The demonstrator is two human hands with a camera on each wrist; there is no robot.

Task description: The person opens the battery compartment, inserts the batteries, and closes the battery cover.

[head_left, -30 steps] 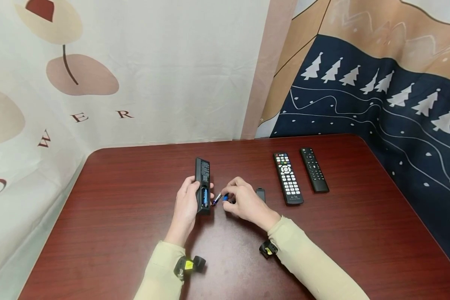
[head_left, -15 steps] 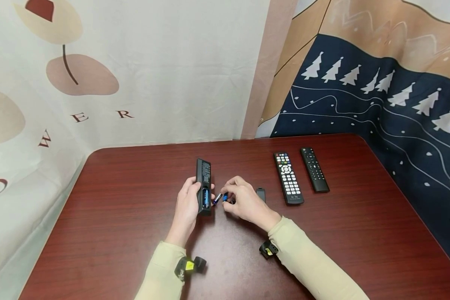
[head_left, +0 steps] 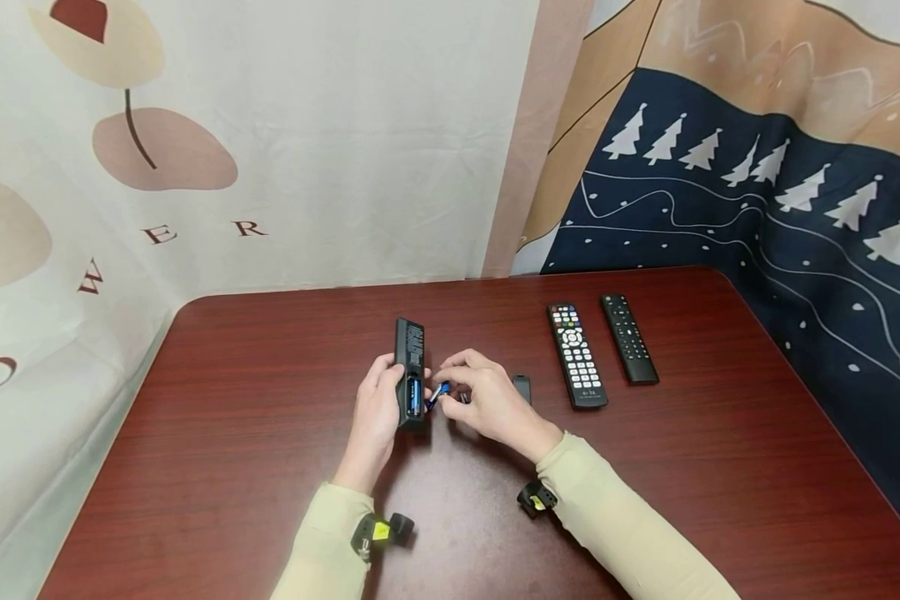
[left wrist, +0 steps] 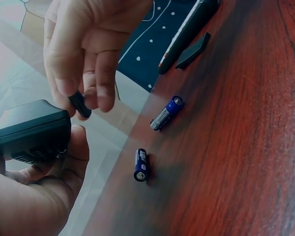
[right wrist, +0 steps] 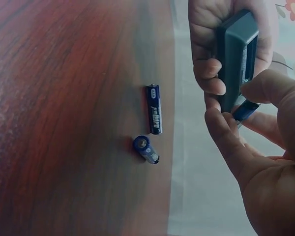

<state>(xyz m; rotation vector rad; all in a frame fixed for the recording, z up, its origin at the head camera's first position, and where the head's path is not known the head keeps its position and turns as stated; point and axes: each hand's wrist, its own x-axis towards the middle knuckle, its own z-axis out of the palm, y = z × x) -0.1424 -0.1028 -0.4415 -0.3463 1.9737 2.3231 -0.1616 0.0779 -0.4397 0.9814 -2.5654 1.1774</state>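
Observation:
My left hand [head_left: 375,404] grips a black remote control [head_left: 411,342], its back turned up and its battery compartment uncovered. A blue battery [head_left: 415,397] shows inside that compartment. Close to the remote's right side, my right hand [head_left: 491,402] pinches another dark blue battery [left wrist: 80,104] between thumb and fingers. In the right wrist view this pinched battery lies right at the remote's edge. On the table below the hands are two loose blue batteries, one [left wrist: 167,113] nearer the cover and one [left wrist: 141,164] apart from it.
A small black battery cover [head_left: 522,388] lies on the reddish-brown table [head_left: 217,433], partly behind my right hand. To the right are a black remote with white buttons [head_left: 576,357] and a slimmer black remote [head_left: 630,340]. Patterned cloths [head_left: 345,167] hang behind the table.
The right hand's fingertips and the pinched battery have shifted slightly left, closer to the remote. The left hand and its remote have drifted a little to the right.

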